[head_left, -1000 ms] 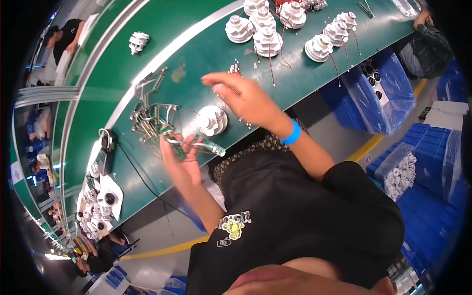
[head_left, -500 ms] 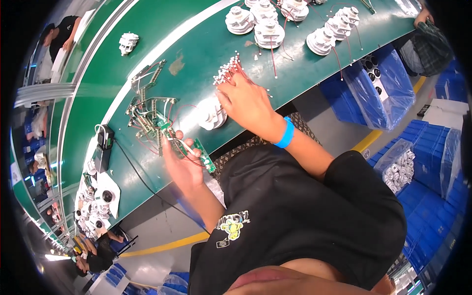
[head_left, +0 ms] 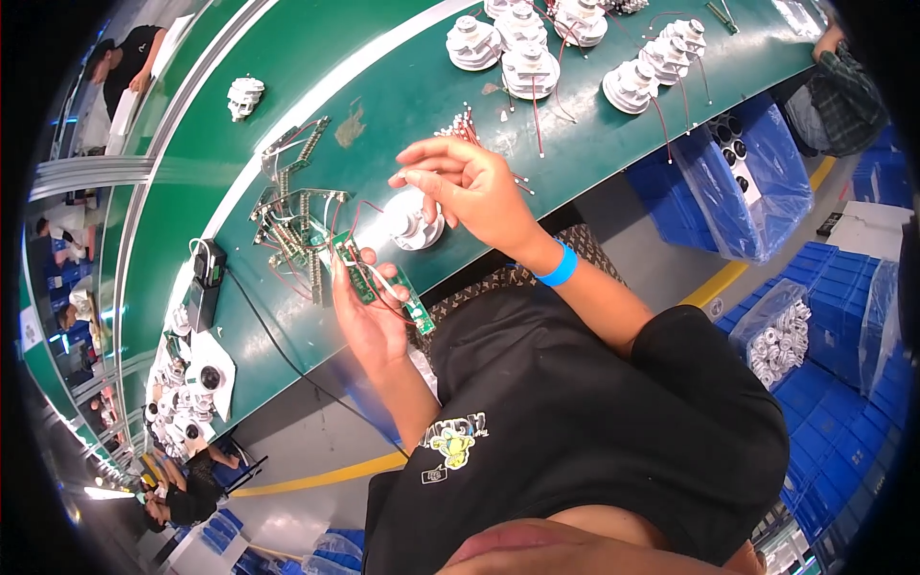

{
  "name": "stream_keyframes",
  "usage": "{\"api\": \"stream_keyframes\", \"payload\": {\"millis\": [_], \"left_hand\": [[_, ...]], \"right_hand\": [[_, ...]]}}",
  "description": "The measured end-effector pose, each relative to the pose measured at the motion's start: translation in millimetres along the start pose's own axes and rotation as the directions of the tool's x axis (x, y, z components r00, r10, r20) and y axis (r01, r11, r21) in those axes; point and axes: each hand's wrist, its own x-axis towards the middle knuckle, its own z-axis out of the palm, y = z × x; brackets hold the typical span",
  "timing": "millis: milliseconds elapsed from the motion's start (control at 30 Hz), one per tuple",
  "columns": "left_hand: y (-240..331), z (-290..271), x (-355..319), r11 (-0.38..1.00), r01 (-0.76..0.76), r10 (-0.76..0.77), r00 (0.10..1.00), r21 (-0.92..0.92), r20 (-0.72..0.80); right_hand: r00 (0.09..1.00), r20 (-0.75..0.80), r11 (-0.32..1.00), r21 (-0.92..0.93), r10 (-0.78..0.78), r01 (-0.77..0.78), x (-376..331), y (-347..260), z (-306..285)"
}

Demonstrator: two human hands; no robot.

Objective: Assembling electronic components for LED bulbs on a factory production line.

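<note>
My left hand (head_left: 369, 311) holds two narrow green circuit boards (head_left: 383, 283) with thin red wires, above the near edge of the green conveyor belt (head_left: 287, 57). My right hand (head_left: 470, 187), with a blue wristband, hovers over the belt with thumb and fingers pinched together; whether a small part sits between them I cannot tell. A white round part (head_left: 414, 225) lies on the belt just under that hand. A small pile of red-tipped wire pieces (head_left: 460, 126) lies beyond the fingers.
A heap of green boards with wires (head_left: 292, 225) lies left of my hands. Several white round parts (head_left: 522, 43) stand at the far right of the belt. A black device with cable (head_left: 204, 287) sits at the near left. Blue bins (head_left: 757, 192) stand beside me. Other workers are at the edges.
My right hand has lifted from the wire pile and come back toward me with fingers pinched. The left hand has raised the green boards slightly.
</note>
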Motion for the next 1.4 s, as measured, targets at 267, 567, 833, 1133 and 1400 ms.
{"api": "stream_keyframes", "payload": {"millis": [267, 567, 833, 1133, 1400], "left_hand": [[-5.9, 5.4, 3.0, 0.999, -0.022, 0.021, 0.999, 0.026, 0.042], [-7.7, 19.0, 6.8, 0.982, -0.135, 0.120, 0.986, 0.130, 0.118], [-15.7, 13.1, 7.8, 0.988, -0.084, 0.064, 0.987, 0.127, 0.150], [-19.4, 14.3, 5.2, 0.987, -0.075, 0.056, 0.989, 0.140, 0.135], [-20.5, 8.6, 5.3, 0.985, -0.069, 0.046, 0.987, 0.157, 0.151]], "right_hand": [[0.999, 0.003, 0.994, -0.100, 0.037, -0.037, -5.1, 6.3, -1.5], [0.944, 0.254, 0.788, -0.527, -0.211, 0.318, -10.3, 9.5, -1.9], [0.931, 0.238, 0.785, -0.502, -0.277, 0.362, -13.0, 19.2, 3.7], [0.918, 0.191, 0.743, -0.542, -0.346, 0.393, -15.6, 25.2, 5.9], [0.921, 0.177, 0.750, -0.538, -0.347, 0.385, -15.5, 26.5, 6.2]]}}
